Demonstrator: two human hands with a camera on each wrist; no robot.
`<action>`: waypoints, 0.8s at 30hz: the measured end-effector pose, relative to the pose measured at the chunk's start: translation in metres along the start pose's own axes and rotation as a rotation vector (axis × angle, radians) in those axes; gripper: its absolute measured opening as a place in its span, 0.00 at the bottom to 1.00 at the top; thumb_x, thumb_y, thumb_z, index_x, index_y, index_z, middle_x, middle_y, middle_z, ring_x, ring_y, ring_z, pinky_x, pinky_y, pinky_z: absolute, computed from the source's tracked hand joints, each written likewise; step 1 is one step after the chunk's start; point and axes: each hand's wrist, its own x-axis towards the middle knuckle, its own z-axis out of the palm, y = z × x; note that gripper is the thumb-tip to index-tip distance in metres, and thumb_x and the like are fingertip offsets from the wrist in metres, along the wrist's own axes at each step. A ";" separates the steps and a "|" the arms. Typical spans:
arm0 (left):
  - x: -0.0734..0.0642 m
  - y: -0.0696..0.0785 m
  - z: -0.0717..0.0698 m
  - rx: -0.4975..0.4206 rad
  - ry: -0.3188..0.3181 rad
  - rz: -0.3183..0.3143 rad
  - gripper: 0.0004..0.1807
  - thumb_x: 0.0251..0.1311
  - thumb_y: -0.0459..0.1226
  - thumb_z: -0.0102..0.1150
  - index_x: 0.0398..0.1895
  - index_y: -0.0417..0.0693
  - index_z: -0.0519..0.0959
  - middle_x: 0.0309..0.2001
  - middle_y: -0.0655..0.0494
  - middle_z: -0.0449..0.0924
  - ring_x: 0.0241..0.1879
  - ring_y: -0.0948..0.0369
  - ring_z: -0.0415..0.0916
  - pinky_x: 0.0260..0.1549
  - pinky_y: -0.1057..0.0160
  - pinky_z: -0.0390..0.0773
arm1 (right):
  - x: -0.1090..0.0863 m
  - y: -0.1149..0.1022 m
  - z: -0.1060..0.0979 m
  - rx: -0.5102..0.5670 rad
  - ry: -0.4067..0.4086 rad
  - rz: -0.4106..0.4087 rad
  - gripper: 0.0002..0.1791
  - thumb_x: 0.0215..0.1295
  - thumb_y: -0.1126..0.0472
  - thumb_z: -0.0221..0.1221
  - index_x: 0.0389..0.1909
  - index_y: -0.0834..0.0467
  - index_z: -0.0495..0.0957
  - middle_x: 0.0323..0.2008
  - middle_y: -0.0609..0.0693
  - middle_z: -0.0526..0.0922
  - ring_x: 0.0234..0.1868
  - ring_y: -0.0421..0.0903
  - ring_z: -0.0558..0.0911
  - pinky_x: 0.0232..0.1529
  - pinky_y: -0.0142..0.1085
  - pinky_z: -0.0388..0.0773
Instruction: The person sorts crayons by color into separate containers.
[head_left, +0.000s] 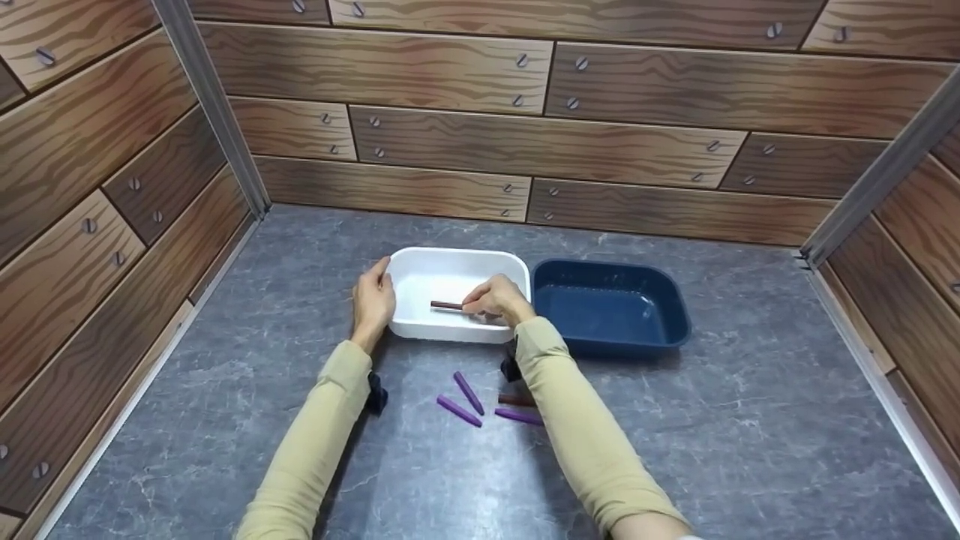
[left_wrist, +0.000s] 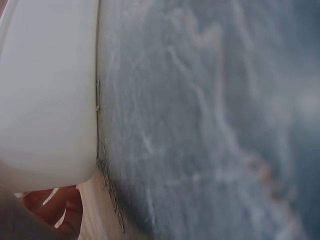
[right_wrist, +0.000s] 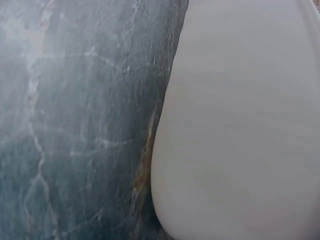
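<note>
In the head view, my right hand is over the white tub and pinches a thin, dark brown crayon-like stick, which points left. At the tub's left end my left hand holds the side, thumb near the rim. The left wrist view shows its curled fingers against the tub's white wall. Only the tub's outer wall and the tabletop appear in the right wrist view; the right hand is out of that picture.
A dark blue tub stands close to the right of the white one. In front lie purple sticks and another brown stick, partly hidden by the right sleeve. Wood-patterned walls enclose the grey marbled table.
</note>
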 end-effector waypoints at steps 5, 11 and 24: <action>0.000 -0.001 0.000 0.004 0.005 -0.001 0.22 0.74 0.33 0.42 0.69 0.43 0.70 0.68 0.45 0.71 0.68 0.52 0.67 0.68 0.56 0.66 | 0.001 0.000 0.000 0.023 -0.005 0.015 0.10 0.52 0.66 0.72 0.37 0.63 0.88 0.22 0.43 0.79 0.26 0.39 0.72 0.27 0.27 0.69; 0.001 -0.001 0.000 0.003 0.001 0.008 0.22 0.73 0.33 0.43 0.68 0.43 0.70 0.68 0.46 0.71 0.68 0.52 0.67 0.68 0.57 0.66 | 0.010 0.001 0.001 0.044 -0.013 0.082 0.07 0.53 0.67 0.71 0.34 0.61 0.89 0.26 0.47 0.83 0.25 0.40 0.72 0.27 0.29 0.70; 0.000 0.000 0.000 -0.013 -0.011 -0.017 0.23 0.74 0.34 0.42 0.70 0.45 0.68 0.69 0.47 0.69 0.69 0.53 0.65 0.69 0.57 0.65 | 0.004 0.001 0.003 0.001 0.014 0.044 0.08 0.54 0.67 0.70 0.36 0.63 0.88 0.29 0.48 0.83 0.26 0.40 0.73 0.28 0.29 0.72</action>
